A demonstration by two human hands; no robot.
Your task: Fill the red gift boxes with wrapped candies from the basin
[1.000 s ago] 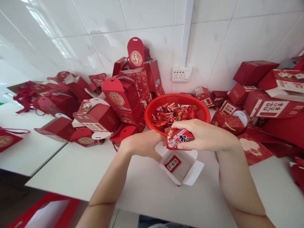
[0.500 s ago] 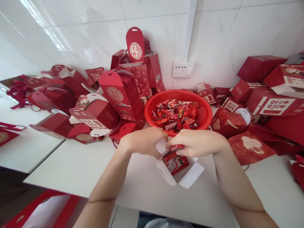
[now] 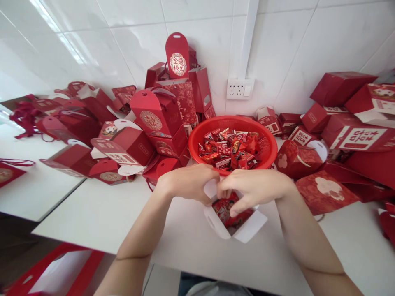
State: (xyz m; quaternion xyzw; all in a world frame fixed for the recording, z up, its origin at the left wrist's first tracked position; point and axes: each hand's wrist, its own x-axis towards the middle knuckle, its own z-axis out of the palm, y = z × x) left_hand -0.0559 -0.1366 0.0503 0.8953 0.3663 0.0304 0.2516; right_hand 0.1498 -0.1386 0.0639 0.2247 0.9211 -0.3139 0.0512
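Observation:
A small gift box [image 3: 250, 228] stands on the white table in front of me, its white-lined flaps spread outward. Red wrapped sweets [image 3: 222, 210] lie inside it. My left hand [image 3: 189, 183] grips the box's left side, thumb and fingers curled round the edge. Over the opening is my right hand [image 3: 257, 187], thumb and fingers apart just above the sweets, with nothing visible between them. Right behind both hands sits a red plastic basket [image 3: 270, 158] holding a heap of small wrapped sweets [image 3: 228, 150].
Red gift boxes [image 3: 123, 144] are piled on the left, some stacked against the tiled wall. More red boxes [image 3: 354, 131] crowd the right. A wall socket [image 3: 240, 89] is behind the basket. A red-edged container [image 3: 58, 271] shows below the table at lower left.
The red packet that was in my right fingers is now among the sweets in the box. My right thumb and fingers have parted. My left hand keeps its hold on the box.

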